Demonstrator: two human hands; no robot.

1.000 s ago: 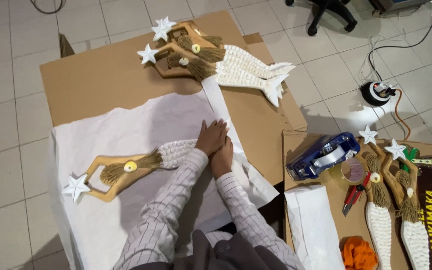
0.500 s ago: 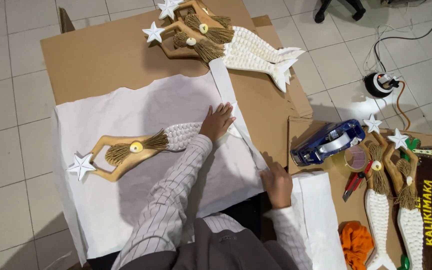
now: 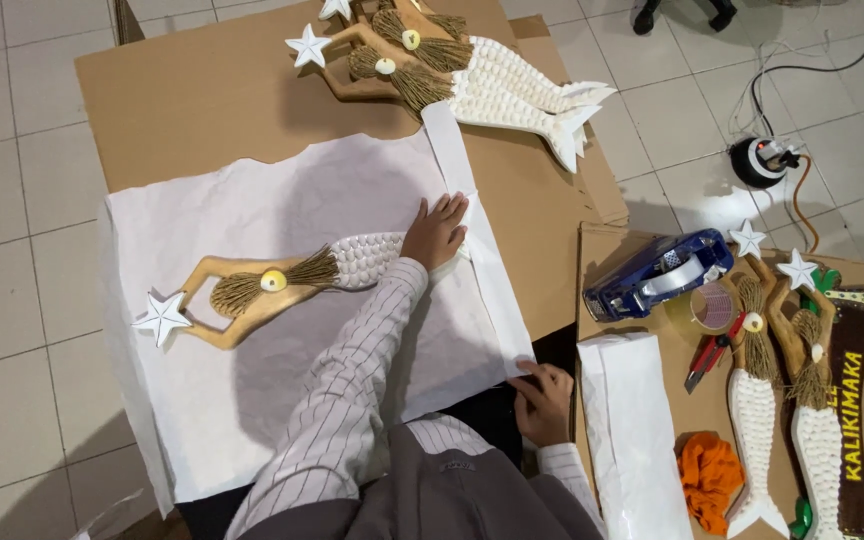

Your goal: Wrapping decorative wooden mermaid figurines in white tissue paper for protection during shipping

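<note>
Just beneath left fingers (image 3: 449,212): mermaid carving (image 3: 292,281)

The person is wearing a long-sleeved shirt in a pale colour with thin dark pinstripes running along both sleeves, and over it a plain grey-brown sleeveless vest that is covering the chest. The cuffs are ending at the wrists, leaving the left hand (image 3: 434,232) and the right hand (image 3: 544,398) bare. No rings, watch or gloves are showing on the fingers (image 3: 450,208).
</note>
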